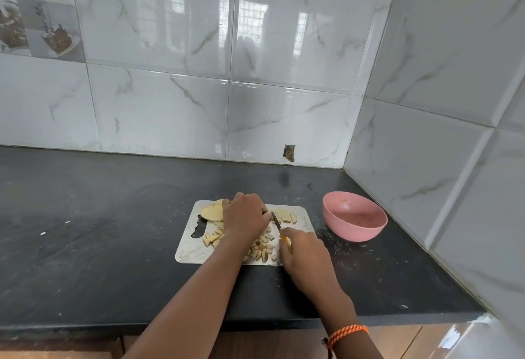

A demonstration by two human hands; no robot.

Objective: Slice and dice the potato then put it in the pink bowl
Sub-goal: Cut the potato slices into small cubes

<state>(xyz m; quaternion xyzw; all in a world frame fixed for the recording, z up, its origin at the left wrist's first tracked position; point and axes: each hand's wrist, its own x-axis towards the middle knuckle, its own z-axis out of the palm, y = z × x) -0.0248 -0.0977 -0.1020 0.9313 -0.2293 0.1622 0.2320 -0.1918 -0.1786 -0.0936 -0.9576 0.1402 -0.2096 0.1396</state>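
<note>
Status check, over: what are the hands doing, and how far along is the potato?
Right hand grips knife; left hand holds potato down. Dice piled on board, slices uncut. Pink bowl holds no dice yet. Nothing blocking.

Left hand (245, 216) covers whatever it presses on the cutting board (187, 250). Knife (276, 220) handle mostly hidden inside right hand (302, 248) grip. Both forearms cut off at bottom edge.

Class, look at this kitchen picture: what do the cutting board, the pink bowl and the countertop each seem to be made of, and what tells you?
Cutting board: likely steel, silvery with dull reflections and a thin edge.
Pink bowl: probably plastic or similar, matte and evenly coloured.
Countertop: apparently dark stone, smooth and faintly mottled.
</note>
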